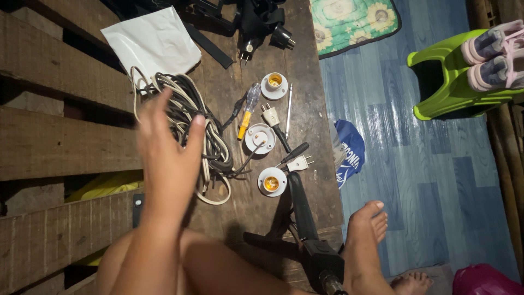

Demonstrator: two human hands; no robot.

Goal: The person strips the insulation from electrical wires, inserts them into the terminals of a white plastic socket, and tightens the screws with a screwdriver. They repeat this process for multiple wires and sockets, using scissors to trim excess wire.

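My left hand (169,155) reaches out over the wooden table (316,180), fingers spread and slightly blurred, holding nothing. Its fingertips lie over the left part of a coil of black and cream cables (210,139); I cannot tell whether they touch. Right of the coil lie three white lamp sockets (274,84) (260,137) (272,182), a yellow-handled tester screwdriver (248,109), two white plugs (270,116) (299,163) and a black-handled screwdriver (295,153). My right hand is out of view.
A white sheet (153,41) and black plugs (262,27) lie at the table's far end. A black stand (305,218) rises by my bare foot (363,240). On the blue floor are a green stool (447,82) with pink shoes (494,54) and a blue bag (352,150).
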